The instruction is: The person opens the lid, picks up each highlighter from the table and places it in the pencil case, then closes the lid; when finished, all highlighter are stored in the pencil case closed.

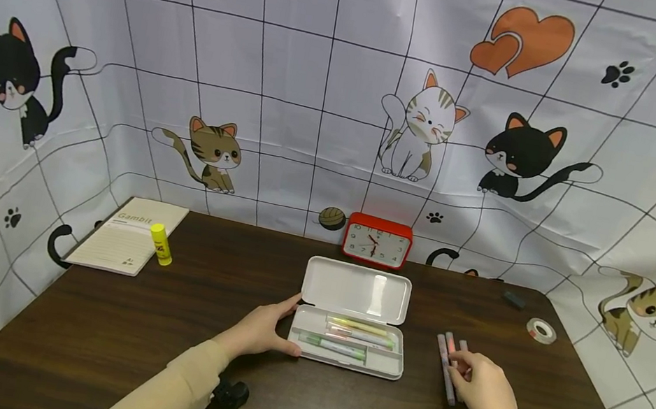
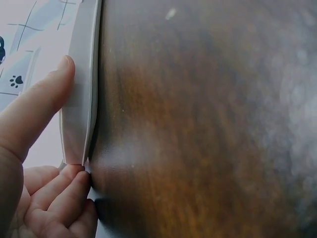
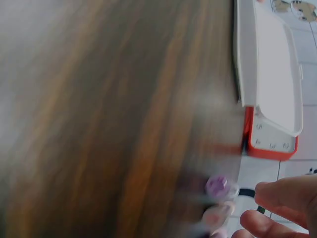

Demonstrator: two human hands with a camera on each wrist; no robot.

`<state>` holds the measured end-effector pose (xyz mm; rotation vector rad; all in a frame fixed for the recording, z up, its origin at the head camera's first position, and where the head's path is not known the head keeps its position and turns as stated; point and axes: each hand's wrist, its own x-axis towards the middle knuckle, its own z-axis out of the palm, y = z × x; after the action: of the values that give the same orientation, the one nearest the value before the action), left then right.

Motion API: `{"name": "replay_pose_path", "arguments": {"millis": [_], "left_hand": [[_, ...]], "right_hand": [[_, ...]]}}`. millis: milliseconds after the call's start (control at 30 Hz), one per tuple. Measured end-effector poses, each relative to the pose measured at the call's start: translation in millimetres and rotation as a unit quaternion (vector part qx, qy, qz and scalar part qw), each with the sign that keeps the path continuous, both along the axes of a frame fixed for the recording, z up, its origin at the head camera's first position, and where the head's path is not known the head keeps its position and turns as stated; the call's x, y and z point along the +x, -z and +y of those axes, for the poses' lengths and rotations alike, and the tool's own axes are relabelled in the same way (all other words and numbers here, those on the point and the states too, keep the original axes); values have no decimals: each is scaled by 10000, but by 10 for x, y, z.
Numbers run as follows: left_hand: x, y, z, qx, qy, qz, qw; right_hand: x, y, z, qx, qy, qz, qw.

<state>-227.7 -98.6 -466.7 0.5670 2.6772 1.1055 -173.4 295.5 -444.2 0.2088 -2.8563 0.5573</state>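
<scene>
Near the middle of the table lies a white pencil case [image 1: 343, 367], its lid [image 1: 356, 290] folded back. Inside are several pens with yellow, orange and green parts, one being a green pen [image 1: 335, 347] in the front compartment. My left hand [image 1: 263, 329] grips the case's left end, with the thumb [image 2: 47, 101] along its front side and the fingers bent at the end. To the right of the case, 3 slim greyish pens [image 1: 444, 374] lie side by side, with purple and pink ends in the right wrist view. Over them is my right hand [image 1: 485, 390], fingers loosely bent, fingertips overlapping the pens.
A red clock [image 1: 378, 241] stands behind the case against the cat-patterned wall sheet. At the back left are a notebook [image 1: 126, 234] and a yellow glue stick [image 1: 161, 244]. A tape roll [image 1: 541, 330] and a small dark block [image 1: 514, 300] lie at the back right.
</scene>
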Motion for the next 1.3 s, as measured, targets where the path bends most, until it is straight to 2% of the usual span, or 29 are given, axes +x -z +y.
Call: {"name": "replay_pose_path", "arguments": {"millis": [300, 633, 900, 1300], "left_hand": [[-3, 2, 5, -34, 15, 60, 10000], [7, -14, 2, 23, 33, 67, 10000], [4, -10, -3, 30, 53, 65, 10000], [-2, 12, -11, 10, 34, 14, 10000]], "right_hand": [[34, 18, 182, 2, 152, -144, 9998], [0, 4, 282, -155, 236, -320, 9991], [-3, 28, 295, -178, 400, -803, 9958], [17, 43, 342, -144, 532, -746, 9957]]}}
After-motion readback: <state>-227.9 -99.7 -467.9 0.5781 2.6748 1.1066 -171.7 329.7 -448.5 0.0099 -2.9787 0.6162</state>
